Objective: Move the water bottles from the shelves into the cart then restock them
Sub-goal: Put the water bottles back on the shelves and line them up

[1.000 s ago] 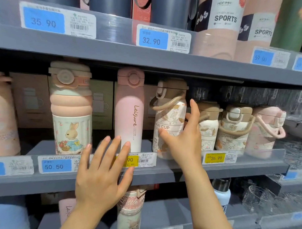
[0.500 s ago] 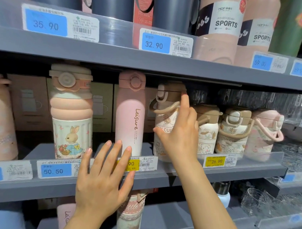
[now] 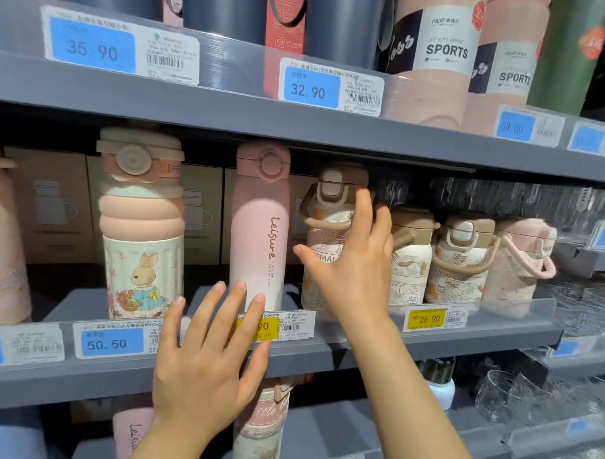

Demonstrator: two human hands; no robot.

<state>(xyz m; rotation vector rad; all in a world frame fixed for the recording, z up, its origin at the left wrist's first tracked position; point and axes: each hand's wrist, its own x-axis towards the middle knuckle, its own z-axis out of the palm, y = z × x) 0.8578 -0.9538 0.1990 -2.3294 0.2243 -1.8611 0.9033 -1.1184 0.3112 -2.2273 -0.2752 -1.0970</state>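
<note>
The right hand's fingertips [image 3: 363, 200] are reaching up beside the tan lid of the leaf-print bottle [image 3: 324, 240], with the fingers straight and spread and the thumb pointing left across the bottle's body. The right hand [image 3: 353, 265] is lying in front of this bottle; whether the palm is touching it cannot be told from this angle, and no finger is curling round it.

The left hand [image 3: 207, 360] is hovering in front of the middle shelf's rail [image 3: 358, 355], fingers wide and straight, tips just below the pink Leisure bottle [image 3: 260, 228]. It is holding nothing.

All task items in view are standing upright on the shelves: the rabbit-print bottle [image 3: 140, 230] to the left, the Leisure bottle at centre, and the smaller leaf-print bottles [image 3: 461, 262] to the right. The SPORTS bottles [image 3: 434, 58] are occupying the upper shelf.

No cart is appearing in view. Judging from the full row and both unladen hands, the task is sitting at one of its two stages, either before a removal or at the end of a restock; the view does not settle which.
</note>
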